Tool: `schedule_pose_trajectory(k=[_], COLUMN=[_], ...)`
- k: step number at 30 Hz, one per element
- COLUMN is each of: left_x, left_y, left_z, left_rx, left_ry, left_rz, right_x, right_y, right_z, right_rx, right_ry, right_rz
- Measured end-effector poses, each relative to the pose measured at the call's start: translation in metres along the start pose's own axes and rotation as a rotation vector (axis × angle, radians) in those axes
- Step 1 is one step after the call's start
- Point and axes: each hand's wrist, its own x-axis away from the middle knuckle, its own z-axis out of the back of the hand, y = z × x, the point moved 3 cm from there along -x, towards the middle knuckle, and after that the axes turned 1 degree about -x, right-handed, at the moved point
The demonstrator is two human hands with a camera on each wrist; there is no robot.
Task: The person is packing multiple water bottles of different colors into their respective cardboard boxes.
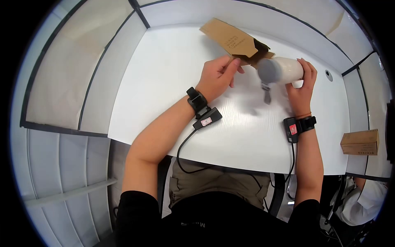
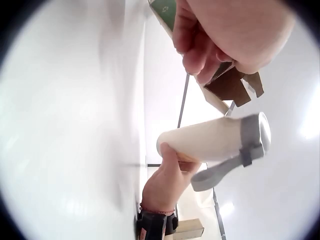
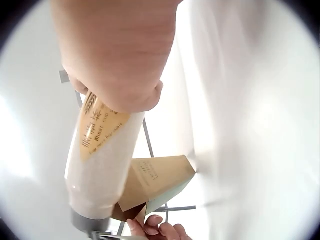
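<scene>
A cream bottle point(image 1: 291, 69) with a grey lid and a grey carry strap lies tilted sideways above the white table. My right hand point(image 1: 302, 90) grips it near its base, and the lid points left. In the right wrist view, a yellow label with "Wheat cup" lettering shows on the bottle point(image 3: 100, 160). Left of the lid is a brown cardboard box point(image 1: 230, 38) with its flaps open and a dark inside. My left hand point(image 1: 217, 77) pinches the box at its near edge by the opening, thumb and fingers together. Part of that grip is hidden in the left wrist view.
The white table point(image 1: 164, 82) has grey-white partition panels point(image 1: 197, 14) around its back and sides. A smaller brown box point(image 1: 360, 142) is at the right edge. A round cable hole point(image 1: 328, 75) lies at the back right. Cables run from both wrist cameras.
</scene>
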Motion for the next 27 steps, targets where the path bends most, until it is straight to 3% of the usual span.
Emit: schedule_pose_trajectory(k=[10, 20, 27], left_x=[-0.001, -0.004, -0.004], left_y=[-0.004, -0.007, -0.008], left_z=[0.001, 0.004, 0.005], left_rx=[-0.109, -0.070, -0.062], left_ry=[-0.007, 0.104, 0.058], left_rz=[-0.062, 0.035, 0.065], right_x=[0.002, 0.002, 0.002], right_y=[0.006, -0.010, -0.002], right_z=[0.000, 0.005, 0.002], right_rx=[0.142, 0.106, 0.123], right_ry=[-0.016, 0.077, 0.023], right_rz=[-0.052, 0.093, 0.017])
